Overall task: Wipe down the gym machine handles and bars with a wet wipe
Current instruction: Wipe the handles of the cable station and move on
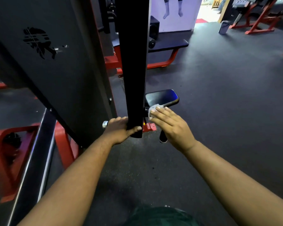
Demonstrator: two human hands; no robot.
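A long black pad (132,62) of the gym machine hangs down the middle of the view. My left hand (121,130) grips its lower end, thumb across the front; a chrome bar end (105,124) sticks out just left of the hand. My right hand (169,123) lies flat with straight fingers on a white wet wipe (152,110), pressing it against the machine part right of the pad. A black handle grip (162,137) pokes out below that hand. What the wipe touches is mostly hidden by the hand.
A big black machine panel (47,62) with red frame fills the left. A small black seat pad (162,97) sits just beyond my right hand. A flat bench (168,44) and red-framed machines (258,22) stand farther back on dark rubber floor (219,95).
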